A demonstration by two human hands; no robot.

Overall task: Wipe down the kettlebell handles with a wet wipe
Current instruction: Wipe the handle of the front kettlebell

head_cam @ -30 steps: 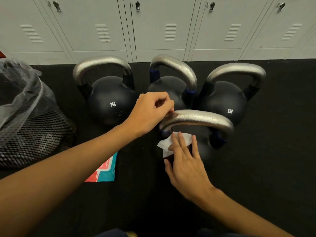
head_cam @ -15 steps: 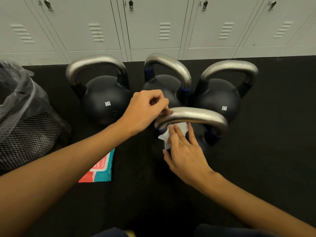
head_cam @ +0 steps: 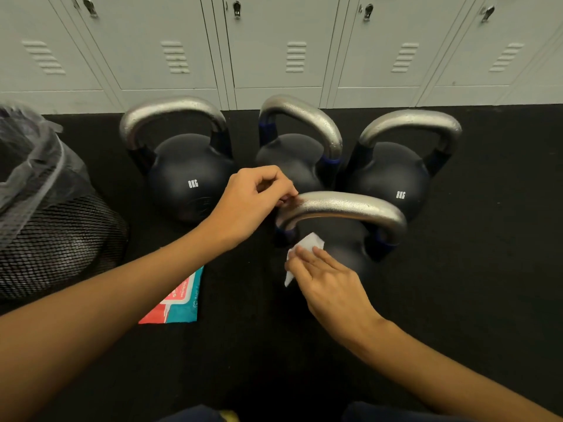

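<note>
Several black 8 kg kettlebells with bare steel handles stand on the black floor. The near kettlebell's handle (head_cam: 350, 208) runs left to right in front of me. My left hand (head_cam: 256, 202) has its fingers curled and pinches that handle's left end. My right hand (head_cam: 329, 281) lies with straight fingers on a white wet wipe (head_cam: 309, 243), against the near kettlebell's body just below the handle's left leg. A corner of the wipe hangs out under the hand. The thumb is hidden.
Behind the near one stand the left kettlebell (head_cam: 182, 178), middle kettlebell (head_cam: 292, 153) and right kettlebell (head_cam: 393, 178), close together. A red and teal wipes packet (head_cam: 179, 300) lies on the floor under my left forearm. A black mesh bin (head_cam: 45, 233) with a plastic liner stands left. Grey lockers (head_cam: 274, 41) line the back.
My right hand has slid the wipe down and towards me, away from the underside of the handle's left end. My left hand has stayed on the handle's end.
</note>
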